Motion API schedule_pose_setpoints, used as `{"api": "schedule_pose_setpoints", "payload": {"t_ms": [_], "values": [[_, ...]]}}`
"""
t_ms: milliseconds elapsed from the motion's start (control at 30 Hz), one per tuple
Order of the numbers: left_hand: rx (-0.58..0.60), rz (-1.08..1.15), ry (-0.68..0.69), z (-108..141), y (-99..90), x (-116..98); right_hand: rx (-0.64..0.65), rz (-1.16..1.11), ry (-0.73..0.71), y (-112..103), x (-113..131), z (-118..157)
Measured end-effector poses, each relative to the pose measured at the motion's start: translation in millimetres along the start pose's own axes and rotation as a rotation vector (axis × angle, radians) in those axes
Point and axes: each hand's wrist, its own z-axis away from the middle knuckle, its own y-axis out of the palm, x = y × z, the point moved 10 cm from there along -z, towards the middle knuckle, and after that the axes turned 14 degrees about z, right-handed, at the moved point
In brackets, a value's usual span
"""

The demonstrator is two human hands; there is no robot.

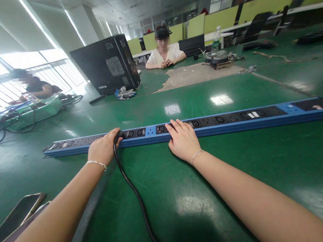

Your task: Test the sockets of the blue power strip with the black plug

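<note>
A long blue power strip (pixel 237 127) with rows of black sockets lies across the green table (pixel 143 165). My left hand (pixel 102 148) is closed around a black power plug (pixel 118 136), which sits at the strip's sockets left of the middle. Whether its pins are inside a socket is hidden. From the plug a thick black cable (pixel 137 193) runs down toward the table's near edge. My right hand (pixel 183 140) rests on the strip near its middle, fingers stretched over the sockets and holding nothing.
A black computer case (pixel 101 67) stands at the back left, gloves (pixel 125 93) beside it. Far left is a green basket (pixel 39 112) with cables. A phone (pixel 15 215) lies near left. One person (pixel 166 55) sits opposite, another (pixel 38 86) at left. A bottle (pixel 215 40) stands behind.
</note>
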Motion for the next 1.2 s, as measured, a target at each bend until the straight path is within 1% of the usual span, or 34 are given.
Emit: {"api": "schedule_pose_setpoints", "payload": {"t_ms": [167, 300, 500, 633, 733, 867, 1000, 1033, 1067, 1167, 1200], "values": [[0.003, -0.001, -0.049, 0.3, 0.5, 4.2, 0.003, 0.004, -0.002, 0.3, 0.4, -0.1], [0.043, -0.015, -0.035, -4.9, 1.2, 6.0, 0.0, 0.002, -0.005, 0.0, 0.4, 0.0], [0.022, 0.0, -0.021, -5.3, 2.6, 8.1, -0.007, -0.001, -0.009, -1.3, 0.4, 0.2], [0.049, -0.016, -0.046, -5.3, 7.1, 12.6, -0.011, -0.006, -0.01, -1.5, 0.4, 0.3], [0.055, 0.028, -0.089, -4.9, 9.9, 16.5, -0.008, -0.011, -0.008, -0.6, -0.2, 0.2], [0.002, 0.122, -0.118, -3.1, 10.6, 17.4, -0.022, -0.014, -0.006, -0.9, -0.6, 0.2], [-0.011, 0.194, -0.151, -1.4, 12.7, 21.6, -0.038, -0.011, -0.003, -1.5, -0.3, 0.6], [-0.028, 0.233, -0.163, -1.1, 11.1, 23.8, -0.041, -0.01, 0.0, -1.6, -0.3, 0.7], [-0.07, 0.286, -0.18, -0.7, 6.9, 26.6, -0.043, -0.01, 0.004, -1.7, -0.4, 0.8], [-0.275, 0.481, -0.234, 2.2, -12.4, 33.8, -0.046, -0.008, 0.009, -2.0, -0.2, 0.8], [-0.315, 0.529, -0.236, 1.9, -16.2, 32.1, -0.046, -0.007, 0.009, -2.2, -0.1, 0.8]]}}
